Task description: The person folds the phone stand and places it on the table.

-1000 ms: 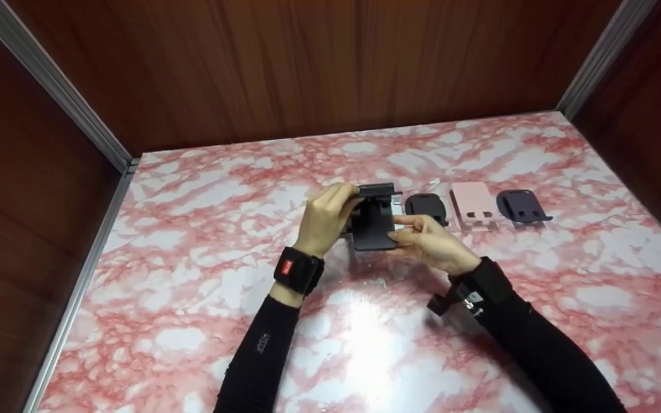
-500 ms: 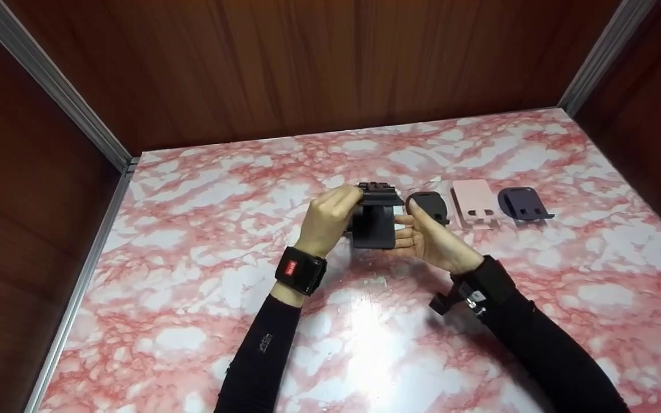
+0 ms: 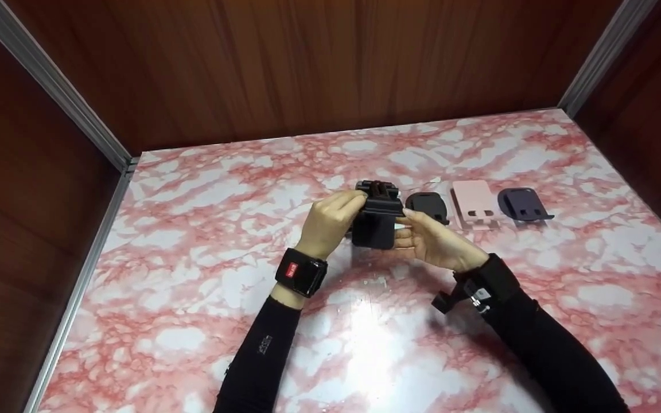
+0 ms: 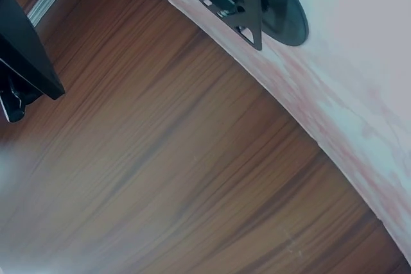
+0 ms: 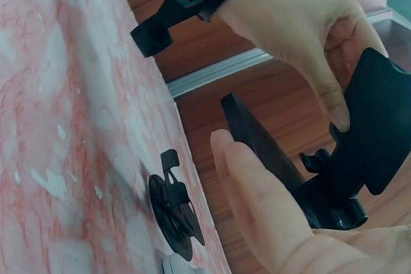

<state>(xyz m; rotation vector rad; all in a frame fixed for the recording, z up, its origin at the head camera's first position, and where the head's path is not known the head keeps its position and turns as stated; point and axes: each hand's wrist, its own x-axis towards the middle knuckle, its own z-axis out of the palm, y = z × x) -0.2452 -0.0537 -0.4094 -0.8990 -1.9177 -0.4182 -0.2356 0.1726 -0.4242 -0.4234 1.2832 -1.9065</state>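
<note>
A black folding phone stand [image 3: 374, 230] is held up over the marbled table between both hands. My left hand [image 3: 330, 222] pinches its upper plate from the left; the right wrist view shows that thumb on the plate's edge. My right hand [image 3: 438, 244] holds the stand from the right, fingers against the lower plate and thumb by the upper plate's corner. In the right wrist view the two plates of the phone stand [image 5: 380, 123] stand at an angle, joined by a hinge. Only part of the stand [image 4: 26, 49] enters the left wrist view.
To the right of the hands stand a black round-based phone stand [image 3: 427, 206], a pink stand [image 3: 473, 199] and a dark purple stand [image 3: 524, 203] in a row. Wooden panels [image 3: 330, 69] wall the table [image 3: 204, 275] at the back and sides.
The upper plate has tipped toward me, bringing its hinge side into view. My right thumb lifted off the lower plate and then came down at the upper plate's corner.
</note>
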